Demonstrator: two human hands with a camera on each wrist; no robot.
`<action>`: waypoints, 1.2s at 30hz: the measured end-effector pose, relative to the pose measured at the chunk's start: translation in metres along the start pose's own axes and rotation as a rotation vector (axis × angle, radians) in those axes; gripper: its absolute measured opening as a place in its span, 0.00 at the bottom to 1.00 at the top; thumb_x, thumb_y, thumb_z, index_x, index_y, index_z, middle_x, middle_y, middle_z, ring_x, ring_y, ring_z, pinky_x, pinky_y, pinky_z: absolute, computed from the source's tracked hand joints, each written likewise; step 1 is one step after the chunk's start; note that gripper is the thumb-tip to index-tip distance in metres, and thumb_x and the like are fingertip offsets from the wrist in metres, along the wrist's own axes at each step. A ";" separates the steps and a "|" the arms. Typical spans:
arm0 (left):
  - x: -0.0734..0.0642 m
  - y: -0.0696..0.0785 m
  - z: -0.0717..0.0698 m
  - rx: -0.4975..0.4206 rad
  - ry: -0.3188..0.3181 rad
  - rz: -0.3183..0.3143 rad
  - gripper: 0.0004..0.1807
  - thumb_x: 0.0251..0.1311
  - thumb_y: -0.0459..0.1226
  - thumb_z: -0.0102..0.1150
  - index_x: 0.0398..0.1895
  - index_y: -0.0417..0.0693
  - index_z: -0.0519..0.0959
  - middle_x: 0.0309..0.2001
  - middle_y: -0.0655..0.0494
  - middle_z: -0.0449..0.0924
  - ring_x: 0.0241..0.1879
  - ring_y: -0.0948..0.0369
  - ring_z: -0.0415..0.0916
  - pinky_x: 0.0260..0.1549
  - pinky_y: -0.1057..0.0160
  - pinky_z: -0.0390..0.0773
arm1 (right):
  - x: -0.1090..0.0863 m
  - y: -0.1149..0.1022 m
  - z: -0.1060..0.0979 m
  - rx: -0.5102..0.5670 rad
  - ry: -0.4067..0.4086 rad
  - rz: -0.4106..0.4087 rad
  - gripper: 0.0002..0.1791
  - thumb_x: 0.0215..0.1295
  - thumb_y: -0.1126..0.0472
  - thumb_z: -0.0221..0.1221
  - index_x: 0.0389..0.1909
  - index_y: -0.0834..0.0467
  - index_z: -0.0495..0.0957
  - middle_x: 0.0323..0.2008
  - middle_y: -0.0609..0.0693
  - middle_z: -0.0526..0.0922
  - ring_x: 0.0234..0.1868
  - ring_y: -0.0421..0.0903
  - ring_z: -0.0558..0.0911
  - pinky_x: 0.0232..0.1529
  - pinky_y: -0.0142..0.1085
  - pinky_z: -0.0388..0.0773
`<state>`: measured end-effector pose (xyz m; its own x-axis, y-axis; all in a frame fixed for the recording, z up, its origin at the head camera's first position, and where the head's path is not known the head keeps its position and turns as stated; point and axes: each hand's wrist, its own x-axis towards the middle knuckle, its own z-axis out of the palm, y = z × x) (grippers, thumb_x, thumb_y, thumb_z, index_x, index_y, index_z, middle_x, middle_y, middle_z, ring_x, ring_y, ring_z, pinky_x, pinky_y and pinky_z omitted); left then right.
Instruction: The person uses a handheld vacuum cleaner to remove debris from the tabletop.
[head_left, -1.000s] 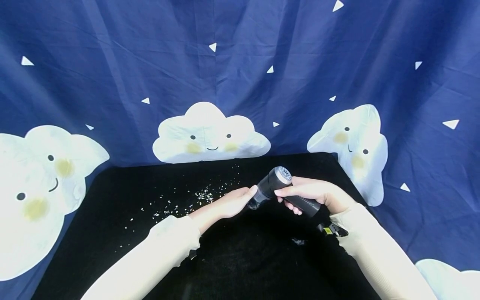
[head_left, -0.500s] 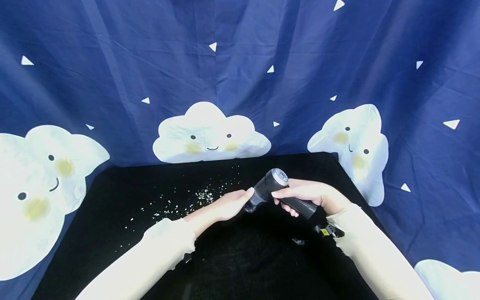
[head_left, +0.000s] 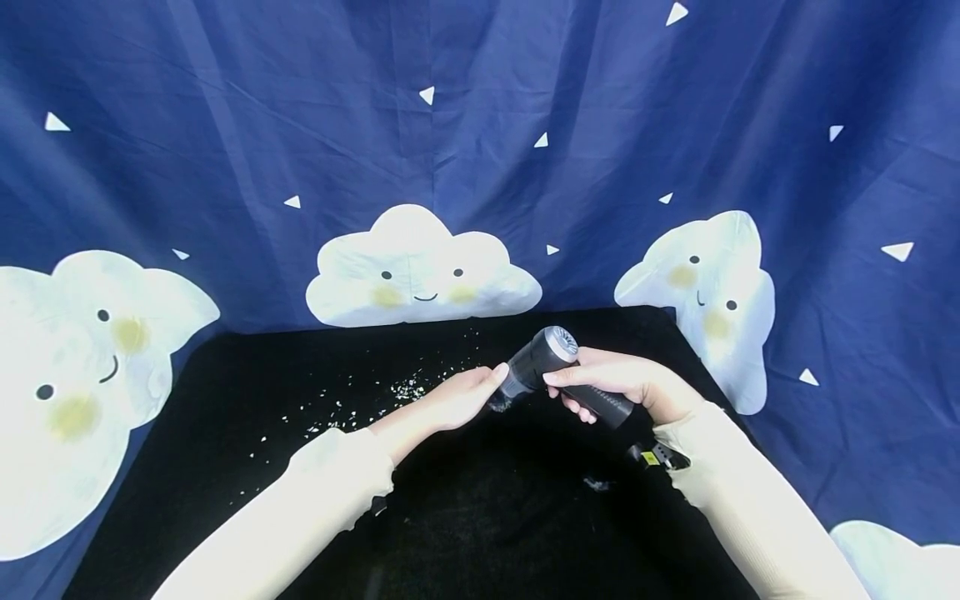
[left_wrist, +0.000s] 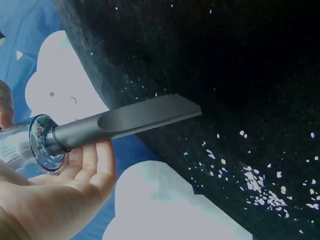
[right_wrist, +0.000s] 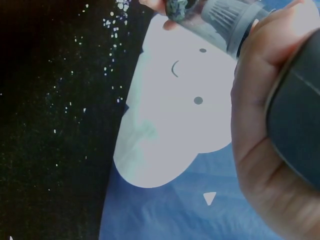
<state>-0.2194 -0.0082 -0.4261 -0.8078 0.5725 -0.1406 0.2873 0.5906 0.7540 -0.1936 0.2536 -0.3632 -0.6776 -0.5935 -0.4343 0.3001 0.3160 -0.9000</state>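
A dark handheld vacuum cleaner [head_left: 552,348] with a silver vented end is held tilted over the black-covered table [head_left: 465,542]. My right hand [head_left: 618,375] grips its handle, thumb along the near side. My left hand [head_left: 467,397] holds the front part, around the clear dust cup [left_wrist: 19,146], with the fingers passing behind it. Debris shows inside the cup. From its front end a long flat grey crevice nozzle [left_wrist: 137,119] sticks out, angled at the tip, in the left wrist view; in the head view my left hand hides it.
Small white scraps [head_left: 409,389] lie scattered over the table's left and back part. A small pale translucent bit [head_left: 597,483] lies near the right forearm. Behind the table hangs a blue curtain [head_left: 480,150] with clouds and triangles.
Both hands and the vacuum cleaner dip slightly left and down, then rise a little toward the back. The grip stays the same, and the scraps look unchanged.
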 end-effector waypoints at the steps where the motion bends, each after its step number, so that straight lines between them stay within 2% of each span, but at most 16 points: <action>1: 0.001 0.000 -0.001 0.000 0.003 0.003 0.36 0.75 0.63 0.28 0.52 0.47 0.80 0.43 0.55 0.81 0.45 0.57 0.77 0.50 0.53 0.74 | 0.000 -0.001 0.000 -0.001 0.006 -0.001 0.14 0.74 0.56 0.56 0.39 0.66 0.74 0.22 0.53 0.76 0.17 0.45 0.78 0.22 0.36 0.78; 16: 0.017 -0.006 0.005 -0.088 0.005 0.051 0.36 0.75 0.64 0.30 0.53 0.47 0.80 0.40 0.55 0.80 0.40 0.57 0.75 0.44 0.56 0.74 | -0.003 -0.004 -0.005 -0.057 0.104 0.057 0.18 0.69 0.51 0.62 0.40 0.65 0.76 0.22 0.54 0.76 0.17 0.45 0.77 0.23 0.37 0.78; 22: 0.020 -0.005 0.008 -0.107 0.002 0.059 0.38 0.74 0.64 0.29 0.54 0.46 0.79 0.43 0.55 0.80 0.42 0.57 0.75 0.48 0.55 0.74 | -0.005 -0.008 -0.008 -0.097 0.100 0.055 0.19 0.69 0.51 0.62 0.40 0.65 0.76 0.22 0.54 0.76 0.17 0.45 0.77 0.22 0.37 0.78; 30: 0.021 -0.001 0.011 -0.110 0.003 0.063 0.38 0.76 0.63 0.28 0.59 0.45 0.77 0.50 0.52 0.81 0.53 0.56 0.76 0.58 0.52 0.71 | -0.007 -0.012 -0.010 -0.137 0.106 0.050 0.19 0.70 0.53 0.61 0.41 0.68 0.75 0.21 0.54 0.76 0.17 0.45 0.77 0.22 0.36 0.78; 36: 0.023 -0.001 0.013 -0.128 0.007 0.063 0.38 0.75 0.64 0.28 0.59 0.45 0.77 0.49 0.52 0.81 0.52 0.56 0.76 0.56 0.52 0.72 | -0.010 -0.014 -0.011 -0.160 0.116 0.056 0.18 0.69 0.53 0.62 0.40 0.66 0.76 0.21 0.55 0.77 0.17 0.45 0.77 0.22 0.37 0.78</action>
<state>-0.2319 0.0118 -0.4381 -0.7941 0.6016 -0.0864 0.2695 0.4760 0.8371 -0.1984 0.2630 -0.3459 -0.7389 -0.4852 -0.4676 0.2346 0.4653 -0.8535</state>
